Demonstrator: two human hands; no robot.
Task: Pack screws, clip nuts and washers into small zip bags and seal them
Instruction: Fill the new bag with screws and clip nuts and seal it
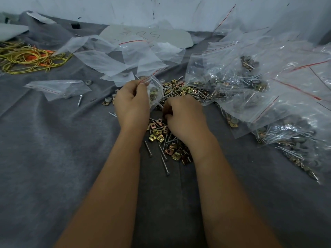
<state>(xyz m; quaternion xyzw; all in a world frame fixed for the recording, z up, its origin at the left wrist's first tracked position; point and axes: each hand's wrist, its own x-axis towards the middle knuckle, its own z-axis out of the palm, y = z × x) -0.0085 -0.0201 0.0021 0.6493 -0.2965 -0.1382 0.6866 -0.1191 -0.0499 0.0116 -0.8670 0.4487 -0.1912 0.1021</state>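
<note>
My left hand (131, 104) pinches the red-striped mouth of a small clear zip bag (155, 92), held up over the pile with some clip nuts inside. My right hand (184, 117) is down on the loose pile, its fingers curled into the parts; what they hold is hidden. Brass clip nuts (158, 132) and long silver screws (163, 158) lie heaped on the grey cloth between and below my wrists. Grey washers (108, 100) lie scattered left of the pile.
Several filled zip bags (268, 97) are stacked at the right. Empty bags (114, 59) lie behind the pile, one more bag (57, 87) at the left. Yellow and orange cords (26, 58) sit far left. A white board (146, 35) lies by the wall.
</note>
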